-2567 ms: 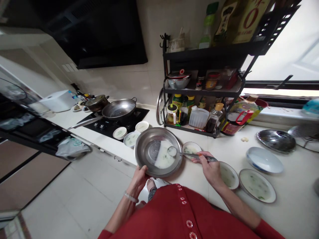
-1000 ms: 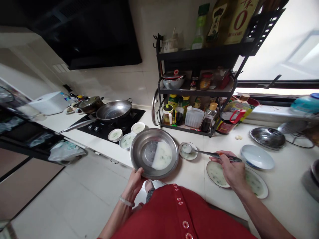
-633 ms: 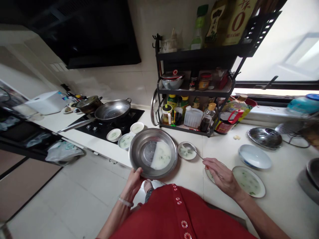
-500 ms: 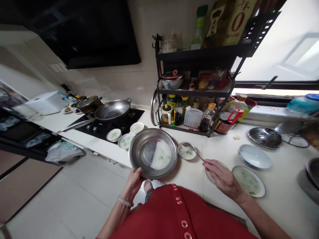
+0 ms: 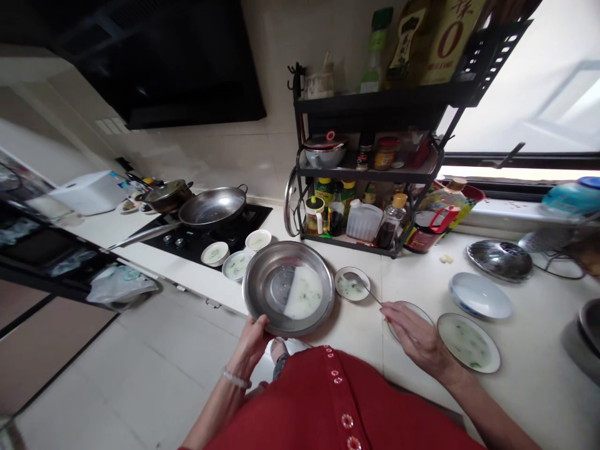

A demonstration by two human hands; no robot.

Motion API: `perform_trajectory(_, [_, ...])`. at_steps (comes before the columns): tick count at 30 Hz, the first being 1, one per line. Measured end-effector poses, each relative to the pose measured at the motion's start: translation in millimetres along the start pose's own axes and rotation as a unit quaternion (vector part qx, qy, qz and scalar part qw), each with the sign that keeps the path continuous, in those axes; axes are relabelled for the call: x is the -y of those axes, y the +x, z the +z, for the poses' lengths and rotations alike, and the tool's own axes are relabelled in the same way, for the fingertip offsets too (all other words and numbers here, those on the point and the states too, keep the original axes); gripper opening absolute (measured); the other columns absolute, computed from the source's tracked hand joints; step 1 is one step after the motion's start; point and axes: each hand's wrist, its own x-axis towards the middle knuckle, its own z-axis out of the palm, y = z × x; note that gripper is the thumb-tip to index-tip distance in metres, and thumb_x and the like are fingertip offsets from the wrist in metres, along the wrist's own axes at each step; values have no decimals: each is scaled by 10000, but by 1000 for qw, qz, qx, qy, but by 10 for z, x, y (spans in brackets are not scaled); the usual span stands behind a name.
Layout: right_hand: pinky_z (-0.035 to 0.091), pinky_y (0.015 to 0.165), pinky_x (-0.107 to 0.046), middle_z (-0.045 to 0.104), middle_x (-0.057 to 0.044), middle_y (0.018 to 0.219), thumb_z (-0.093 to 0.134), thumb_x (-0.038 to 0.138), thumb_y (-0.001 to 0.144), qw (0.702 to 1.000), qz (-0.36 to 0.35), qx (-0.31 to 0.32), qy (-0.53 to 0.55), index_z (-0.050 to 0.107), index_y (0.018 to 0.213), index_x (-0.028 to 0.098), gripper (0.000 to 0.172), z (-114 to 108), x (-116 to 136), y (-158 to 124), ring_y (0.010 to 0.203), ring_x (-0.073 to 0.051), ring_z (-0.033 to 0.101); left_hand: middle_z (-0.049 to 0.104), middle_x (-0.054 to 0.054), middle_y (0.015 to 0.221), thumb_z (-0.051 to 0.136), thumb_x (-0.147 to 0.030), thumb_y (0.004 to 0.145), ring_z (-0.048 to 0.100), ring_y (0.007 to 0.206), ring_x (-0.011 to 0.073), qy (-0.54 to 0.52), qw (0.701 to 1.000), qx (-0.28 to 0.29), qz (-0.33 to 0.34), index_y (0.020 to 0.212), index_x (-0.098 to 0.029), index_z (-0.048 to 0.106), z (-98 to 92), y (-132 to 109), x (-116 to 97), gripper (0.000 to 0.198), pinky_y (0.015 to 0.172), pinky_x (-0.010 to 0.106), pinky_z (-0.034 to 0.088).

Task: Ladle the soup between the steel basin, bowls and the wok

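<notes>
My left hand [image 5: 254,334] grips the near rim of a tilted steel basin [image 5: 262,275] that holds pale white liquid with green flecks pooled on its right side. My right hand [image 5: 415,334] pinches the end of a metal spoon [image 5: 368,290]. The spoon's bowl rests in a small round dish [image 5: 345,289] just right of the basin. This hand hovers over a shallow plate [image 5: 407,307] of the same liquid. A second filled plate [image 5: 469,344] lies to its right.
Three small filled dishes [image 5: 237,264] sit left of the basin beside a hob with a wok [image 5: 213,206]. A black spice rack [image 5: 370,156] stands behind. A white bowl [image 5: 479,295] and a steel lid [image 5: 499,259] lie to the right. The counter edge runs under the basin.
The spoon went from the basin to the small dish and now rests there. My right hand slid back to the handle's end. My left hand kept hold of the basin rim.
</notes>
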Motion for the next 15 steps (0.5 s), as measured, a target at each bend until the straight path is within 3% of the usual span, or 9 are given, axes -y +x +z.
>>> perform_trajectory(2, [588, 730, -341, 727, -78, 882, 536, 238, 846, 988, 130, -72, 44, 663, 976, 223, 183, 35, -33, 6, 802, -216, 708, 585, -15, 508, 473, -4, 617, 564, 434, 150, 6, 1000, 3, -3, 760, -164, 488, 3, -5, -5, 214, 496, 342, 545])
perform_trajectory(5, [586, 651, -333, 687, -39, 651, 580, 313, 812, 909, 330, -220, 131, 634, 882, 190, 151, 76, -120, 65, 627, -213, 702, 575, -20, 501, 481, -5, 602, 561, 439, 145, -1, 1000, 2, -4, 753, -164, 490, 8, -10, -9, 219, 498, 333, 544])
perform_trajectory(7, [583, 613, -331, 652, -14, 593, 639, 324, 751, 845, 391, -292, 219, 623, 793, 177, 154, 110, -172, 124, 554, -207, 687, 581, -18, 512, 483, -3, 591, 566, 448, 145, -7, 1000, 3, -3, 754, -163, 493, 12, -13, -10, 228, 501, 331, 543])
perform_trajectory(9, [578, 588, -321, 652, -11, 632, 693, 314, 687, 806, 397, -321, 299, 621, 733, 169, 168, 164, -183, 175, 532, -195, 679, 578, -19, 509, 481, -5, 587, 562, 442, 143, -6, 1000, 5, -3, 751, -162, 494, 16, -14, -11, 227, 497, 330, 541])
perform_trajectory(12, [571, 586, -303, 668, -14, 673, 716, 320, 676, 801, 378, -295, 358, 631, 741, 172, 183, 303, -108, 212, 556, -185, 681, 563, -25, 490, 478, -9, 587, 550, 422, 138, -1, 1000, 3, -6, 738, -161, 492, 19, -8, -6, 214, 481, 323, 536])
perform_trajectory(15, [573, 621, -307, 674, -15, 640, 658, 358, 768, 845, 351, -207, 346, 636, 845, 187, 189, 502, 14, 205, 600, -185, 687, 570, -17, 496, 481, -11, 586, 559, 421, 145, -5, 1000, 2, -4, 723, -160, 489, 17, 1, 3, 202, 465, 317, 529])
